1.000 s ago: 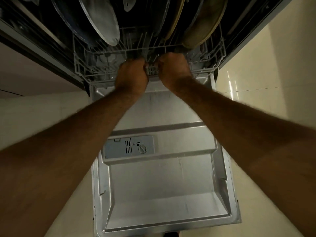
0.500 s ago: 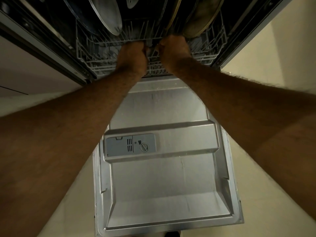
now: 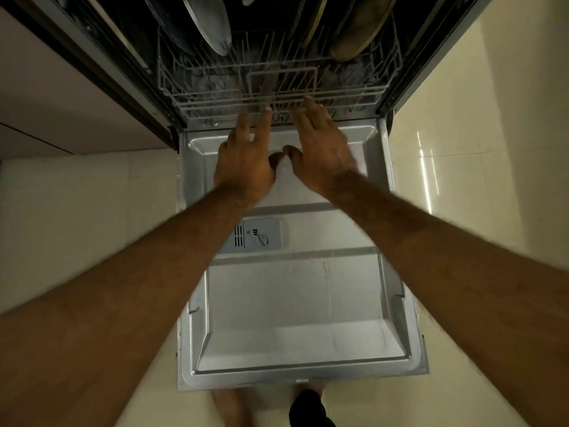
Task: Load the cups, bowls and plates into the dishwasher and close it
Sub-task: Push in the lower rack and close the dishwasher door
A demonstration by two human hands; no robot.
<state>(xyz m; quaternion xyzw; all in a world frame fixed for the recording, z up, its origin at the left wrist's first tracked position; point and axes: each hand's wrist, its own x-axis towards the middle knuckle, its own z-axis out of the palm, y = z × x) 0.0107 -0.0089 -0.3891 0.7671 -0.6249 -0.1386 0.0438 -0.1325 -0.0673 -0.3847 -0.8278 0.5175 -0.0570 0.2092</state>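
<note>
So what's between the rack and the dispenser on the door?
In the head view, only the left hand and right hand, both open, over bare door between rack and dispenser.

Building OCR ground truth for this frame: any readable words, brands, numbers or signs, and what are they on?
No readable words, brands or numbers in this frame.
On the detergent dispenser in the open door: a few short stacked bars and a dot above the round dial. These are symbols, not letters, and anything finer is too small to read.
On the lower rack and the plates: no print visible.
</note>
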